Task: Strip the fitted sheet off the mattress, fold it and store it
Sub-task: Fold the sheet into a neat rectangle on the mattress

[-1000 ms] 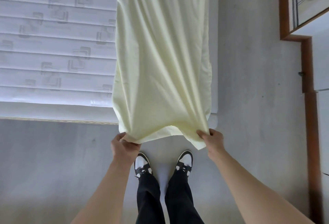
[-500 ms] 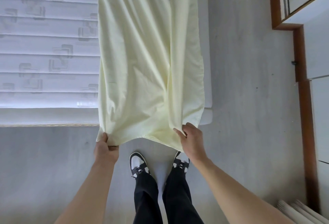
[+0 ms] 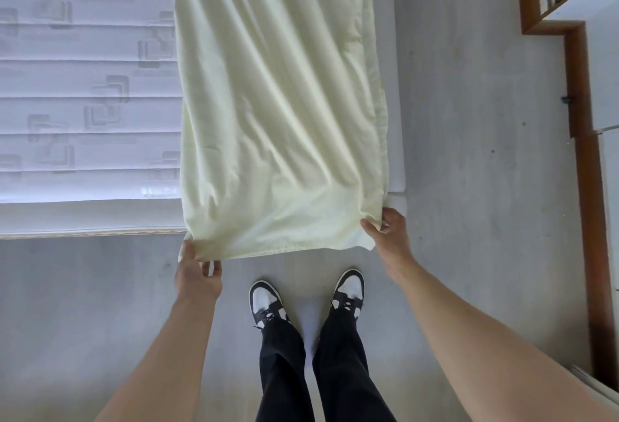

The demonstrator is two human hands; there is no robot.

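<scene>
From the head view, I stand at the foot of the mattress (image 3: 83, 86), my 2 black-and-white shoes (image 3: 266, 301) on the grey floor (image 3: 469, 187) at 6 o'clock. The pale yellow fitted sheet (image 3: 278, 103) lies folded into a long strip along the right part of the mattress, running from 12 o'clock down to its near edge, which hangs just past the mattress end. My left hand (image 3: 197, 274) pinches the strip's near-left corner at about 7 o'clock of the sheet, thumb on top and fingers curled under the cloth. My right hand (image 3: 388, 234) grips the near-right corner at about 5 o'clock, fingers closed round a bunched fold. The quilted mattress top lies bare at 9 to 11 o'clock. A wooden door frame (image 3: 576, 86) stands at 2 to 3 o'clock, well apart from the bed.
</scene>
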